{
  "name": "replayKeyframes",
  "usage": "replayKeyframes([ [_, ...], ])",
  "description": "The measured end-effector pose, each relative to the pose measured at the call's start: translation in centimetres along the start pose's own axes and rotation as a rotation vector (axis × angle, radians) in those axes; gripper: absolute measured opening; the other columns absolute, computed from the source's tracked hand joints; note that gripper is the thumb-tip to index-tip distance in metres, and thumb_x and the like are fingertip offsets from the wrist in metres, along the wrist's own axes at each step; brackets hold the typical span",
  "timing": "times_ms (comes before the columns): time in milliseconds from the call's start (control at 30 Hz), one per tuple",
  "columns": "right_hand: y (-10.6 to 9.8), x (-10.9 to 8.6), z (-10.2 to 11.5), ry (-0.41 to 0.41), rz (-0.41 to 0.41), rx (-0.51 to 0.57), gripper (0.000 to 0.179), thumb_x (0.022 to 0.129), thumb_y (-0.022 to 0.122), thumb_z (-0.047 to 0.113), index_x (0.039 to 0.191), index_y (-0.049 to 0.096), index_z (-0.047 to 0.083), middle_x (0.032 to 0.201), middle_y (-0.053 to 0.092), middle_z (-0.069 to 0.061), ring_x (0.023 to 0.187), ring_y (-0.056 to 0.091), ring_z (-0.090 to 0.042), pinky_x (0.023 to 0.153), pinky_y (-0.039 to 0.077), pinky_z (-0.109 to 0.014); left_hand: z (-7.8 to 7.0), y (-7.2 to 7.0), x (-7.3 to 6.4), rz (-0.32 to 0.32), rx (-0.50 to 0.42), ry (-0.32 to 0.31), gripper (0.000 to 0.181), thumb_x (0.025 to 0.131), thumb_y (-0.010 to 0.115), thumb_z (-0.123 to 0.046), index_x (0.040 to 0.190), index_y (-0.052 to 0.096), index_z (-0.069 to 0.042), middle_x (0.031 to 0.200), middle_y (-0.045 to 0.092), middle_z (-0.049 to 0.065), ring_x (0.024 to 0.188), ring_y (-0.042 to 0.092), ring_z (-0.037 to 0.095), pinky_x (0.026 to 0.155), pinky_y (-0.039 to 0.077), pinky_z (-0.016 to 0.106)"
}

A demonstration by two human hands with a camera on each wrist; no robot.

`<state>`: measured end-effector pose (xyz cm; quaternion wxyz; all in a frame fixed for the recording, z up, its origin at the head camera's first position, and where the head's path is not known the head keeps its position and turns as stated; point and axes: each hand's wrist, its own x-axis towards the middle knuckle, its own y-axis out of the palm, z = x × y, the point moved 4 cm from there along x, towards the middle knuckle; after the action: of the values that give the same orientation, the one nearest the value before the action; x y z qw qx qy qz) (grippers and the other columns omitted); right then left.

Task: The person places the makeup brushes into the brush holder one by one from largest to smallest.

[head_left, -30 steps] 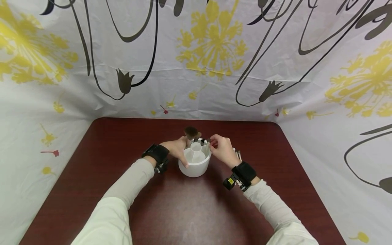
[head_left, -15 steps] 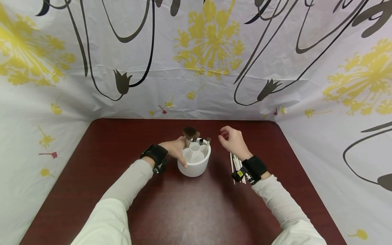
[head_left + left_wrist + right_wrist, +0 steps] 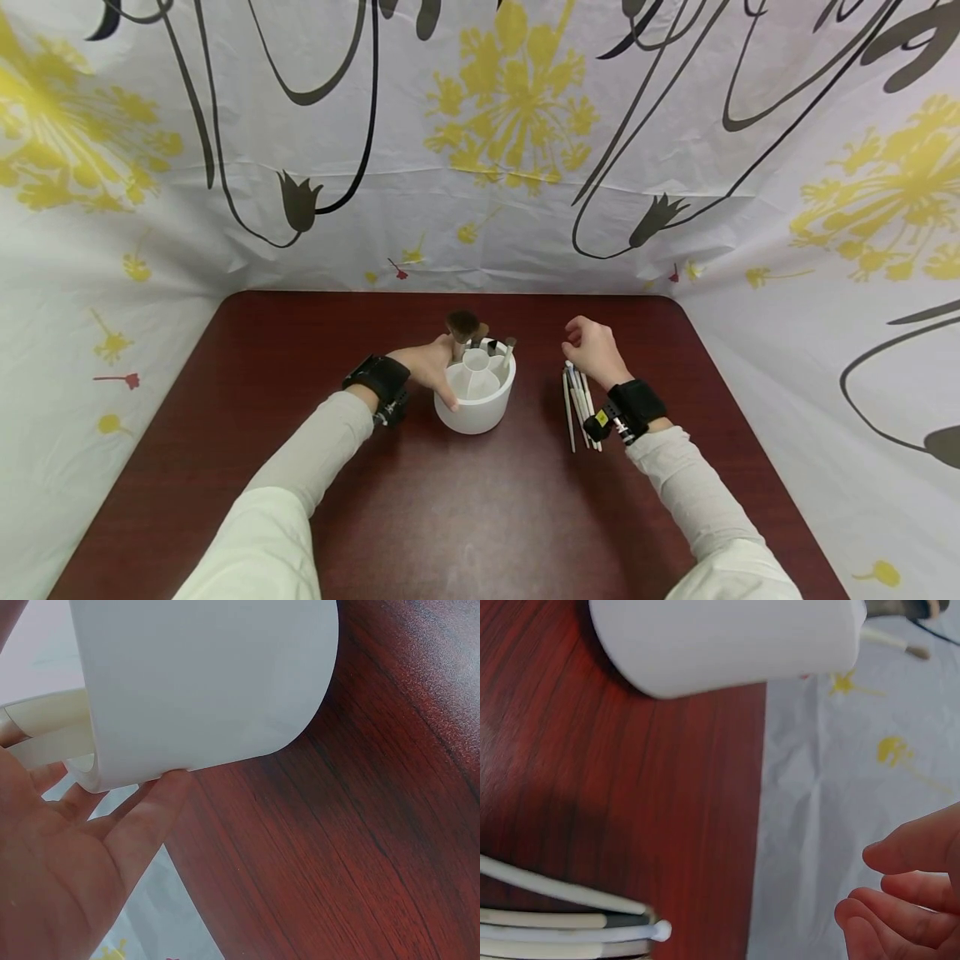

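White cloth (image 3: pixel 420 196) printed with yellow, grey and red flowers hangs beyond both grips and down either side, larger than anything else. Dark red-brown wood makes the surface (image 3: pixel 465 525) beneath them, its grain plain in both wrist views. Pale sleeves (image 3: pixel 273 500) run back from the grips toward the near edge of the view. A white holder (image 3: pixel 472 417), its inside divided into compartments around a central round tube (image 3: pixel 476 360), stands on the surface just to the right of the left grip (image 3: pixel 429 365), which clasps it, thumb on the near side of the wall. The right grip (image 3: pixel 597 354) hovers well to the right of the holder, fingers loosely bent and apart, with nothing between them. Slim pale sticks (image 3: pixel 579 408) lie side by side on the surface, just nearer than the right grip. A fluffy dark brush (image 3: pixel 461 324) rises from the holder beside the left grip's fingertips, and a small thin brush (image 3: pixel 508 351) leans at the rim farthest from that grip.
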<state>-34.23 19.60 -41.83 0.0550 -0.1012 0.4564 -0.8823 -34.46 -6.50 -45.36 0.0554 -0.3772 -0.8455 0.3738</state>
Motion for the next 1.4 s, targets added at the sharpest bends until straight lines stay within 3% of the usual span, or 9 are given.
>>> replayKeyframes([
  [200, 0.4, -0.3, -1.7, 0.048, 0.040, -0.002, 0.026, 0.085, 0.054, 0.004, 0.108, 0.054, -0.007, 0.098, 0.059, -0.025, 0.084, 0.059, -0.033, 0.069, 0.048, -0.040, 0.0, 0.0, 0.0, -0.007, -0.007, 0.026, 0.094, 0.049, 0.088, -0.020, 0.121, 0.030, -0.002, 0.128, 0.029, 0.018, 0.119, 0.032, 0.026, 0.099, 0.032, 0.035],
  [400, 1.6, -0.6, -3.7, 0.074, 0.057, -0.087, 0.025, 0.086, 0.054, 0.004, 0.107, 0.056, -0.008, 0.094, 0.059, -0.024, 0.073, 0.058, -0.028, 0.060, 0.046, -0.035, 0.0, 0.0, -0.1, -0.002, -0.007, 0.019, 0.090, 0.050, 0.087, -0.021, 0.118, 0.031, -0.003, 0.128, 0.027, 0.018, 0.119, 0.029, 0.027, 0.099, 0.032, 0.035],
  [567, 2.8, -0.8, -5.0, 0.090, 0.065, -0.129, 0.021, 0.084, 0.056, 0.003, 0.102, 0.058, -0.008, 0.088, 0.060, -0.021, 0.067, 0.057, -0.024, 0.056, 0.044, -0.034, 0.0, -0.1, 0.0, -0.006, -0.018, 0.037, 0.094, 0.050, 0.087, -0.020, 0.122, 0.030, -0.002, 0.128, 0.029, 0.018, 0.118, 0.033, 0.026, 0.098, 0.034, 0.034],
  [800, 4.3, -1.5, -6.3, 0.104, 0.083, -0.128, 0.010, 0.083, 0.051, -0.002, 0.089, 0.059, -0.005, 0.073, 0.056, -0.012, 0.057, 0.046, -0.018, 0.054, 0.035, -0.030, 0.1, -0.1, -0.1, -0.005, 0.010, 0.006, 0.092, 0.050, 0.087, -0.022, 0.120, 0.031, -0.002, 0.127, 0.027, 0.019, 0.119, 0.029, 0.028, 0.100, 0.031, 0.037],
  [1100, 5.6, -1.9, -7.2, 0.152, 0.139, -0.148, 0.012, 0.079, 0.053, -0.005, 0.088, 0.059, -0.005, 0.079, 0.057, -0.016, 0.058, 0.044, -0.017, 0.052, 0.034, -0.028, 0.0, 0.0, -0.1, -0.019, 0.003, 0.036, 0.090, 0.049, 0.088, -0.022, 0.116, 0.033, -0.002, 0.124, 0.031, 0.017, 0.116, 0.034, 0.026, 0.098, 0.034, 0.035],
  [1300, 5.7, -2.1, -7.2, 0.178, 0.116, -0.152, 0.007, 0.075, 0.053, -0.006, 0.075, 0.055, 0.001, 0.063, 0.046, -0.006, 0.052, 0.037, -0.015, 0.049, 0.030, -0.027, 0.0, 0.0, -0.1, -0.025, -0.006, 0.047, 0.091, 0.048, 0.088, -0.021, 0.117, 0.033, -0.003, 0.123, 0.033, 0.016, 0.114, 0.037, 0.025, 0.096, 0.035, 0.033],
  [1400, 5.8, -2.2, -7.1, 0.162, 0.115, -0.153, 0.018, 0.075, 0.052, -0.005, 0.064, 0.045, 0.005, 0.054, 0.033, 0.000, 0.047, 0.028, -0.012, 0.046, 0.025, -0.026, 0.0, 0.0, 0.0, -0.022, 0.001, 0.035, 0.089, 0.048, 0.088, -0.021, 0.115, 0.033, -0.003, 0.123, 0.032, 0.017, 0.114, 0.035, 0.025, 0.097, 0.034, 0.034],
])
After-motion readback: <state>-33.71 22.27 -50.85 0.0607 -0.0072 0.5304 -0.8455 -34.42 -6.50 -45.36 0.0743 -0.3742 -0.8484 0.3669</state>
